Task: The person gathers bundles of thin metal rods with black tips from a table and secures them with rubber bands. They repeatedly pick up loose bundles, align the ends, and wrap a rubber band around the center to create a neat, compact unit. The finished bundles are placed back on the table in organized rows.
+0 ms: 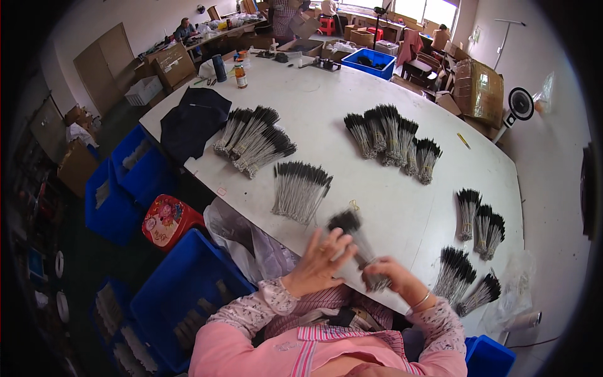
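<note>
My right hand is closed around the wire end of a bundle of thin brushes with black bristle tips. The bundle tilts over the near table edge, its tips smeared by motion. My left hand is beside it, fingers spread and slightly curled, with nothing seen in them. Just beyond the tips lies a small yellowish loop, perhaps a rubber band. A loose fanned row of the same brushes lies to the left, and a larger pile of brush bundles sits behind it.
More bundles stand at the far right and right edge of the white table. A dark cloth, bottle and yellow pen lie farther off. Blue bins and a red stool stand at left.
</note>
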Motion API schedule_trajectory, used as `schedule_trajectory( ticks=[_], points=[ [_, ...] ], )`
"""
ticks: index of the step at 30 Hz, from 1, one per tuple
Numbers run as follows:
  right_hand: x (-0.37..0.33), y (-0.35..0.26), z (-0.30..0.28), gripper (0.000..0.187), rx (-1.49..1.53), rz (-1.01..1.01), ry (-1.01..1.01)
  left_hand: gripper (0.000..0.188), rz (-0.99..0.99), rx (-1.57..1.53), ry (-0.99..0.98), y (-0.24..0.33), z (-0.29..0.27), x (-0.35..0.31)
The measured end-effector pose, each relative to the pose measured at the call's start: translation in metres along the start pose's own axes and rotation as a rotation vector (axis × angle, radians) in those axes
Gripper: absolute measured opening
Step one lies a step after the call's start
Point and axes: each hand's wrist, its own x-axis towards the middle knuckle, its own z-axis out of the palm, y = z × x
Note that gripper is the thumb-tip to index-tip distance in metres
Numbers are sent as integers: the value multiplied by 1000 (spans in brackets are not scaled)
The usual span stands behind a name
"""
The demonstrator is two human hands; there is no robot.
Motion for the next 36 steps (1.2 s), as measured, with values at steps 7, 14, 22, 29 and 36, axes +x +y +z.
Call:
schedule_trajectory(
  ticks=[7, 14, 22, 29, 36],
  points=[
    [77, -135, -139, 17, -719, -568, 727, 70, -657, -102, 119, -18, 12, -125],
    [180, -246, -326, 52, -1677, -786, 1222, 34, -1345, -285, 370, 33, 49, -268],
    [225, -182, -305, 47, -1668, -508, 927, 15, -1752, -40, 1027, 24, 48, -346],
    [178, -105, -220, 39, -1098, -532, 1131, 33, -2157, -457, 1229, -113, 27, -500],
    [70, -13, -135, 33, -1028, -493, 953, 61, -2140, -578, -146, -200, 96, -507]
  ],
)
